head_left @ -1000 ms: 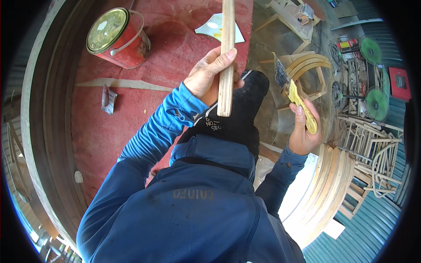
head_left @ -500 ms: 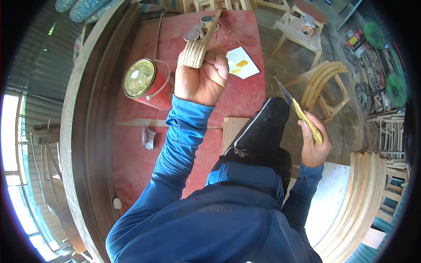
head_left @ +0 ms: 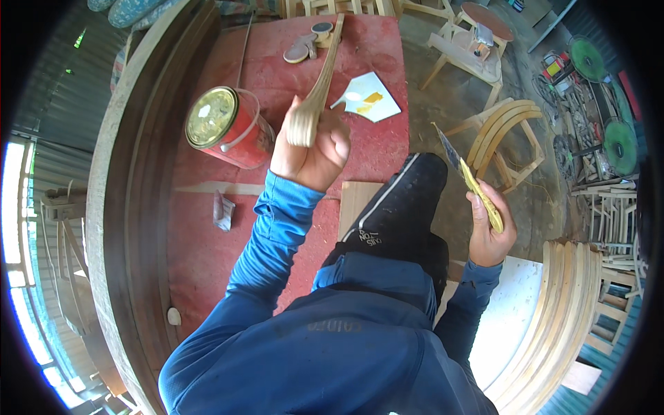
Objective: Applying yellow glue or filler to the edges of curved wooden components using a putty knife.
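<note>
My left hand (head_left: pixel 312 153) is closed around a curved, laminated wooden piece (head_left: pixel 319 93), its thick end toward me and its thin end pointing away over the red surface. In my right hand (head_left: pixel 492 232), held off to the right beside my knee, is a putty knife (head_left: pixel 477 194) with a yellow handle and a dark, narrow blade tilted up and left. Just beyond my left hand lies a white angular board (head_left: pixel 373 98) with a smear of yellow-brown paste on it. A red bucket (head_left: pixel 249 142) with a metallic lid stands left of that hand.
Two round-ended grey pieces (head_left: pixel 297 52) lie at the far side of the red surface (head_left: pixel 207 270). A small packet (head_left: pixel 223 214) sits near the bucket. A long dark wooden beam (head_left: pixel 138 207) borders the left. Wooden chair frames (head_left: pixel 470 59) and curved wooden parts (head_left: pixel 508 128) stand at right.
My left hand has drawn closer to me and tilted the wooden piece, so more of its length shows. My right hand keeps the putty knife in nearly the same pose.
</note>
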A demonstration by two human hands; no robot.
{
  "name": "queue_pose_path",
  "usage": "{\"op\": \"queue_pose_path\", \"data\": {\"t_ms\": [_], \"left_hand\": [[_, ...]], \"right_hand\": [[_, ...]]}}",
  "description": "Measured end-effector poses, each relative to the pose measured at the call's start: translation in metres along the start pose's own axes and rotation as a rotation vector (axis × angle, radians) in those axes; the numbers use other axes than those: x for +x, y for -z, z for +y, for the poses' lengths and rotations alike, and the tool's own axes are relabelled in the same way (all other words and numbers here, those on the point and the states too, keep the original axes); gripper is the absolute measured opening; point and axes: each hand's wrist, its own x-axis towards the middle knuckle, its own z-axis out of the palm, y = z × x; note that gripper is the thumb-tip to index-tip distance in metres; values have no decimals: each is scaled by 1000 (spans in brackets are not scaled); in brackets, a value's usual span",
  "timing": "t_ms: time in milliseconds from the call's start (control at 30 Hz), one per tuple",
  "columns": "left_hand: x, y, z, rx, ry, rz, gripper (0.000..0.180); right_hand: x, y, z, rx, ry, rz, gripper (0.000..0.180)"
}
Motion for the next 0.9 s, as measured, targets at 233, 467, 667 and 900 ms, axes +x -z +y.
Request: {"op": "queue_pose_path", "data": {"t_ms": [233, 467, 667, 900], "left_hand": [[-49, 86, -3, 54, -17, 461, 47], [-66, 114, -12, 236, -62, 620, 59], [-88, 128, -15, 286, -35, 788, 59], [-110, 189, 3, 159, 78, 684, 60]], "right_hand": [[-7, -7, 15, 61, -56, -24, 22], [-6, -26, 16, 27, -37, -121, 24], [-4, -41, 20, 18, -67, -163, 23], [5, -61, 22, -23, -55, -266, 23]]}}
